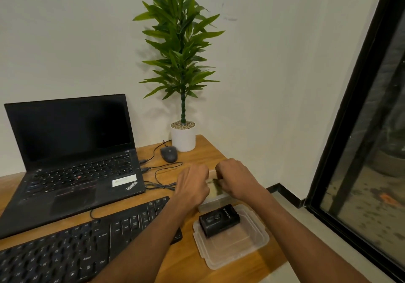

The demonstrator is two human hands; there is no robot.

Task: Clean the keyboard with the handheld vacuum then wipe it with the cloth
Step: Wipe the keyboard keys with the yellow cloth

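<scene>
The external keyboard (72,245) is seen nearest, at the lower left of the wooden counter (186,258), long axis running from near-left to far-right. Just right of its far end, a clear plastic lid (232,252) lies flat, and a small black boxy device (219,219), judged to be the handheld vacuum, rests on the lid's far part, untouched. Both forearms are extended past it.

Beyond the vacuum, a clear plastic container (215,199) is worked on by both hands. The left hand (191,186) is curled at its left side, the right hand (237,180) curled at its right side; something pale greenish, possibly the cloth (213,187), shows between them. Whether either grip is closed on the container, on its contents, or on nothing cannot be told, since the fingers are hidden behind the knuckles.

Key relation: the vacuum lies nearer to the person than both hands, directly under the right forearm, so the right hand is judged the closer one for picking it up; the keyboard then lies to its left.

Farther back, an open ThinkPad laptop (74,157) with a dark screen, a wired mouse (168,153) and a potted plant (183,136) against the wall are noted.
</scene>
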